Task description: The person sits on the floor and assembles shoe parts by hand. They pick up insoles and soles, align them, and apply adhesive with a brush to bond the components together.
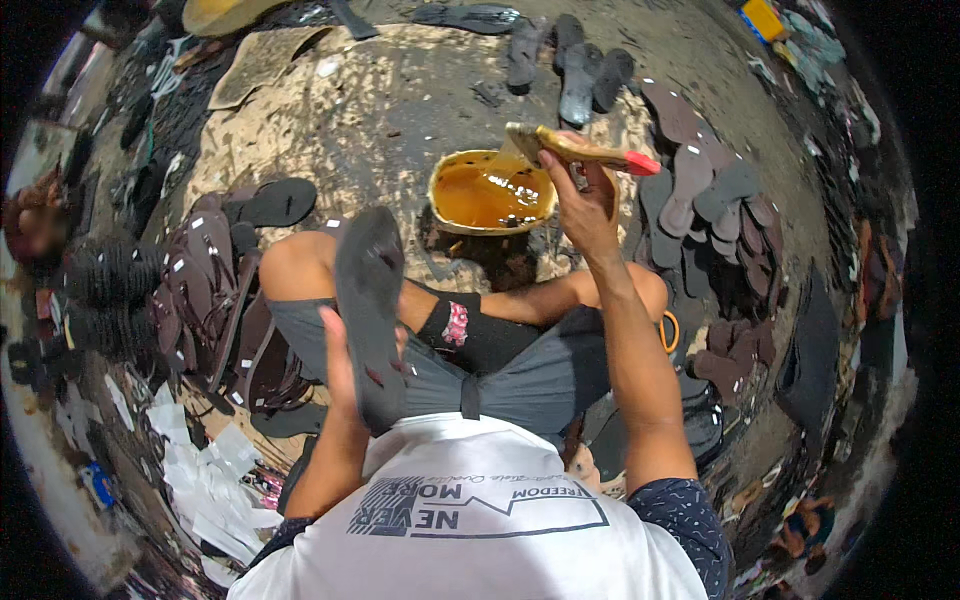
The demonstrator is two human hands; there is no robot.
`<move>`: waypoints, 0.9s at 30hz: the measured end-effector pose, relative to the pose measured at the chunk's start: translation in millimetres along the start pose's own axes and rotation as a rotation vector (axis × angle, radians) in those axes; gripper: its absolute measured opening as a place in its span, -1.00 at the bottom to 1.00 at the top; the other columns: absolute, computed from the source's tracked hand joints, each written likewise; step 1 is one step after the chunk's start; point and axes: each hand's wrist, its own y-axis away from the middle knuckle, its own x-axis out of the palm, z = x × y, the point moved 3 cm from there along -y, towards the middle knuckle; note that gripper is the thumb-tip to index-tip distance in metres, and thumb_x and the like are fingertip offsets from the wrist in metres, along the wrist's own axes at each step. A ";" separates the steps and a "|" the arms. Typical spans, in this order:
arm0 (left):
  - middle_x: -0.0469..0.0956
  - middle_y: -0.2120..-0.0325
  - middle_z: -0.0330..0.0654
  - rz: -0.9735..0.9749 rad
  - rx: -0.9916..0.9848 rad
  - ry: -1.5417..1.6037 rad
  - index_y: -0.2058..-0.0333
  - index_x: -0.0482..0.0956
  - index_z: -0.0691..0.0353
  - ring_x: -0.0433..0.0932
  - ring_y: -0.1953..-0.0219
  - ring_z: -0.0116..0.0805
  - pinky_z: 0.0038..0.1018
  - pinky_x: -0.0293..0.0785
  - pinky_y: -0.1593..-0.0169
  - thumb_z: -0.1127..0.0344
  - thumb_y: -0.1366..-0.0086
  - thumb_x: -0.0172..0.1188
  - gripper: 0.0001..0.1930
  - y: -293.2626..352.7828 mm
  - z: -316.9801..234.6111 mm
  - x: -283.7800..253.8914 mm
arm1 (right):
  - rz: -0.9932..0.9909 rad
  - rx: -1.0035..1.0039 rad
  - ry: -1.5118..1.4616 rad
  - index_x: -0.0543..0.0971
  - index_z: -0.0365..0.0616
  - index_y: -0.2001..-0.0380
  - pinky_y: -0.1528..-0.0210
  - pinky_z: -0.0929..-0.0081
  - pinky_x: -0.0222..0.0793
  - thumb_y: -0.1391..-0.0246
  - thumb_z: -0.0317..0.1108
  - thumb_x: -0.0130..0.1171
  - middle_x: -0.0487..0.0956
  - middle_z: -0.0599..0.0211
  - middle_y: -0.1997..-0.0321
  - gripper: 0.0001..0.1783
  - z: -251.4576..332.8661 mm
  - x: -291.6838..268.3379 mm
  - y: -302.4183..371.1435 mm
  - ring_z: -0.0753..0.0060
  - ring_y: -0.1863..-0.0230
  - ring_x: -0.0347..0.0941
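Two hands stand well apart on a clock face centred on the lap, twelve being straight ahead. Nearest the body, at ten o'clock, the left hand is clamped round the near end of a dark sole, thumb along one edge, fingertips showing at the other. The sole's long axis runs almost from six to twelve, its broad face turned up to the view. Farther out, near one o'clock, the right hand grips a brush that lies crosswise, its red-tipped handle toward three and its bristles toward nine. From those bristles the sole lies between seven and eight o'clock, well apart, so the two axes cross nearly square. At twelve sits a bowl of amber liquid, much closer to the right hand; whether the bristles touch the liquid is hard to tell. Beyond it, between twelve and one, more black soles lie on the ground.
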 end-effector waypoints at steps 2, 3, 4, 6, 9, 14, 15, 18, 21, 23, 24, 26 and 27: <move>0.60 0.06 0.00 0.079 0.027 0.078 -0.23 0.35 0.35 0.63 0.29 -0.26 -0.41 0.64 0.36 -0.46 -0.37 -0.11 -0.11 -38.0 -14.1 23.8 | 0.198 0.141 -0.139 0.70 -0.05 0.10 -0.04 0.29 0.47 -0.10 -0.30 0.38 0.68 0.18 0.03 -0.72 -39.3 -23.2 15.9 0.21 0.04 0.61; 0.61 0.11 -0.02 0.108 0.051 0.043 -0.20 0.38 0.35 0.63 0.34 -0.28 -0.42 0.63 0.38 -0.47 -0.36 -0.10 -0.11 -56.3 -20.5 34.2 | 0.409 0.007 0.382 0.70 -0.08 0.11 -0.01 0.26 0.48 -0.10 -0.28 0.38 0.69 0.17 0.06 -0.71 -56.6 -41.9 26.6 0.17 0.10 0.62; 0.62 0.16 -0.05 0.117 0.086 0.001 -0.17 0.42 0.35 0.62 0.39 -0.30 -0.43 0.63 0.39 -0.48 -0.35 -0.09 -0.11 -71.0 -28.6 40.2 | 0.461 0.373 0.366 0.69 -0.12 0.12 0.05 0.22 0.50 -0.07 -0.24 0.39 0.69 0.09 0.14 -0.68 -58.4 -50.5 21.3 0.07 0.21 0.61; 0.63 0.31 -0.12 0.026 0.227 -0.144 -0.06 0.50 0.33 0.61 0.49 -0.33 -0.41 0.61 0.44 -0.46 -0.36 -0.08 -0.17 -104.5 -40.7 46.1 | 0.161 0.387 -0.032 0.66 -0.26 0.07 0.03 0.34 0.49 -0.20 -0.24 0.32 0.71 0.18 0.18 -0.66 -1.1 -62.7 -14.2 0.29 0.18 0.61; 0.66 0.28 -0.10 0.037 0.275 -0.171 0.00 0.55 0.26 0.64 0.44 -0.32 -0.41 0.64 0.38 -0.43 -0.36 -0.04 -0.25 -124.2 -42.7 91.3 | 0.162 0.729 -0.478 0.62 -0.37 0.05 -0.04 0.41 0.45 -0.30 -0.25 0.23 0.69 0.27 0.10 -0.65 101.0 -41.9 -0.8 0.48 0.06 0.55; 0.59 0.03 -0.11 0.229 0.173 0.084 -0.17 0.43 0.23 0.61 0.06 -0.26 -0.25 0.61 -0.03 -0.39 -0.39 -0.03 -0.24 -108.9 -18.5 142.8 | 0.115 0.244 -0.440 0.58 -0.27 0.00 -0.06 0.37 0.43 -0.31 -0.28 0.21 0.66 0.21 0.12 -0.68 127.5 9.0 -5.3 0.29 0.07 0.57; 0.57 -0.01 -0.10 0.183 0.204 0.093 -0.19 0.42 0.23 0.60 0.03 -0.24 -0.23 0.59 -0.06 -0.38 -0.39 -0.03 -0.24 -106.5 -19.7 141.1 | 0.122 0.012 -0.148 0.59 -0.24 -0.02 -0.07 0.34 0.43 -0.28 -0.31 0.23 0.65 0.19 0.05 -0.69 134.2 5.5 0.4 0.26 0.02 0.56; 0.67 0.28 -0.10 0.301 0.145 0.037 0.02 0.56 0.27 0.70 0.37 -0.29 -0.38 0.72 0.27 -0.35 -0.39 0.01 -0.31 -124.3 -47.7 123.2 | 0.216 -0.112 -0.135 0.61 -0.17 -0.02 -0.17 0.26 0.41 -0.18 -0.42 0.32 0.64 0.16 -0.05 -0.67 154.2 -2.5 27.6 0.26 -0.08 0.56; 0.61 0.08 0.20 0.559 -0.009 0.202 -0.23 0.39 0.33 0.70 0.22 -0.02 -0.17 0.76 0.19 -0.29 -0.44 -0.04 -0.26 -140.0 -53.2 107.5 | 0.236 0.064 -0.809 0.62 -0.22 0.02 -0.21 0.28 0.40 -0.10 -0.46 0.40 0.67 0.21 0.03 -0.65 154.6 -5.6 25.8 0.29 -0.05 0.59; 0.60 -0.01 0.12 0.566 -0.067 0.228 -0.19 0.46 0.29 0.69 0.14 -0.05 -0.15 0.68 0.02 -0.23 -0.47 -0.04 -0.34 -128.6 -32.9 123.9 | 0.236 -0.113 -0.631 0.61 -0.18 0.01 -0.17 0.21 0.39 -0.12 -0.33 0.35 0.63 0.11 0.00 -0.64 133.7 -3.5 -13.4 0.11 -0.07 0.54; 0.61 -0.04 0.02 0.639 -0.042 0.312 -0.12 0.53 0.26 0.65 0.03 -0.10 -0.13 0.56 -0.13 -0.19 -0.49 -0.06 -0.40 -120.3 -19.8 135.3 | 0.236 -0.090 -0.573 0.60 -0.15 0.01 -0.11 0.15 0.40 -0.10 -0.28 0.35 0.62 0.06 -0.01 -0.61 118.9 8.1 -30.5 0.02 -0.05 0.52; 0.64 -0.01 -0.01 0.533 -0.141 0.571 -0.04 0.58 0.26 0.64 0.00 -0.11 -0.11 0.55 -0.15 -0.17 -0.49 -0.03 -0.44 -111.5 -10.1 143.9 | 0.219 -0.220 -0.353 0.61 -0.13 0.03 -0.05 0.14 0.39 -0.03 -0.27 0.37 0.61 0.05 -0.01 -0.58 115.6 6.9 -37.7 -0.04 -0.01 0.51; 0.64 0.01 0.01 0.471 -0.121 0.513 -0.04 0.57 0.27 0.67 0.06 -0.07 -0.11 0.60 -0.09 -0.18 -0.48 -0.01 -0.43 -112.1 -15.6 150.5 | 0.245 -0.234 -0.361 0.61 -0.12 0.04 -0.02 0.16 0.39 0.01 -0.28 0.40 0.61 0.05 0.00 -0.57 115.4 10.5 -28.4 -0.04 0.02 0.51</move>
